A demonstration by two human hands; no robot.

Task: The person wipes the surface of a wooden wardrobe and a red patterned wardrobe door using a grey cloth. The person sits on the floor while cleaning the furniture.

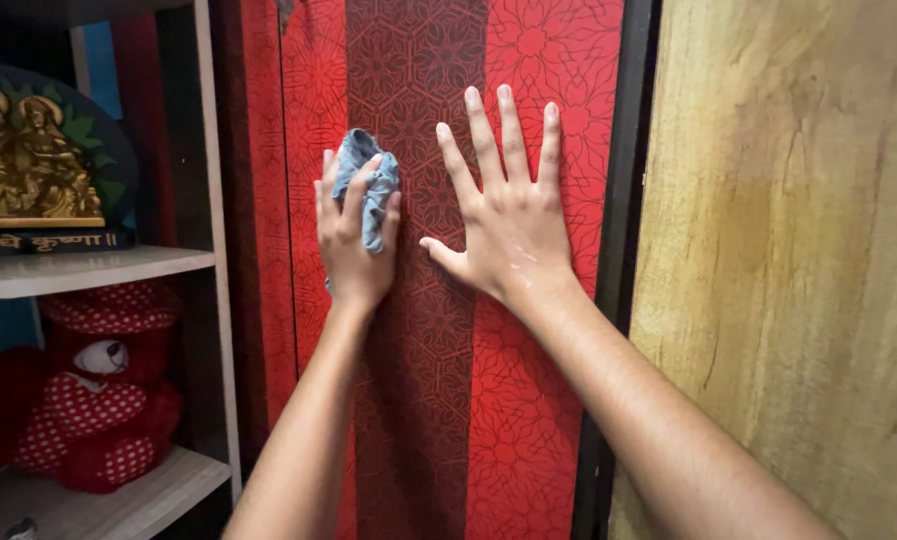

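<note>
**Cloth Pressed to Patterned Red Door**

The left hand bunches a grey-blue cloth against the red door panel, its long axis upright, fingers pinching it. The right hand lies flat beside it, fingers spread upward. The palm hides the cloth's lower end.

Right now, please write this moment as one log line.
left hand: presses blue cloth on red patterned panel | right hand: flat, fingers spread on panel

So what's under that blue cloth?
The red patterned panel lies under the blue cloth, which the left hand presses against it. The patch directly beneath is covered. The right hand lies flat on the panel alongside.
</note>
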